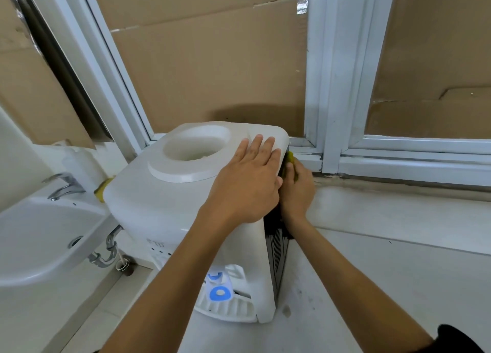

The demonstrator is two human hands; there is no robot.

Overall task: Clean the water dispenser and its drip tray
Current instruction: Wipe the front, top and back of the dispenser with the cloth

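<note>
A white tabletop water dispenser (148, 201) stands on a pale counter, its round bottle well empty on top. My left hand (249, 177) lies flat with straight fingers on the top right corner. My right hand (297, 188) is against the dark right side panel and grips a yellow-green sponge (290, 158), of which only the upper edge shows. Low on the front sit the blue tap levers (219, 293) and the white slotted drip tray (231, 309).
A white sink (39, 235) with a chrome tap (62, 186) is at the left, a drain pipe below it. A white window frame (332, 87) backed by cardboard rises behind. A yellow object (102, 189) peeks out behind the dispenser's left side.
</note>
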